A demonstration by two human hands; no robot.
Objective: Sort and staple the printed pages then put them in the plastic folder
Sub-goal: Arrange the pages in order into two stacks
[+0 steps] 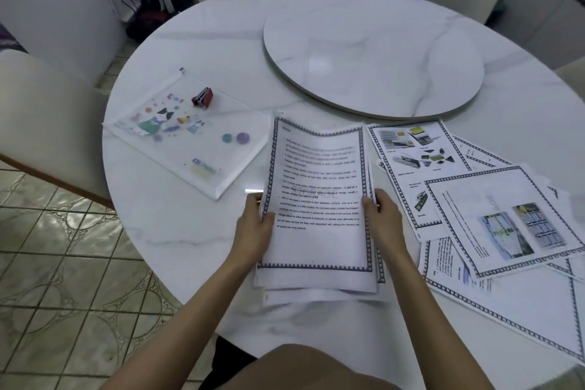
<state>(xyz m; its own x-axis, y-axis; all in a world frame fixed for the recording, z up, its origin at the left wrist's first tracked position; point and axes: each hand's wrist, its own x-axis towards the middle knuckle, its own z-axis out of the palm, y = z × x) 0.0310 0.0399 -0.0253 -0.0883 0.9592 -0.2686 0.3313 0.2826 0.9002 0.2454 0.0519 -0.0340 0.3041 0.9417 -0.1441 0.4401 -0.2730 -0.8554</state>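
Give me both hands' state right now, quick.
Left hand: grips the left edge of the stack.
Right hand: grips the stack's right edge.

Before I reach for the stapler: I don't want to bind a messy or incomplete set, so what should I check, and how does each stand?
1. Grip: left hand and right hand hold the stack by its side edges: ok.
2. Edges squared: lower sheets stick out at the bottom: not ok.
3. All pages gathered: loose pages lie on the table, right of it: not ok.
4. Stapler free: rests on the plastic folder: ok.
5. Page order: print too blurred: cannot tell.
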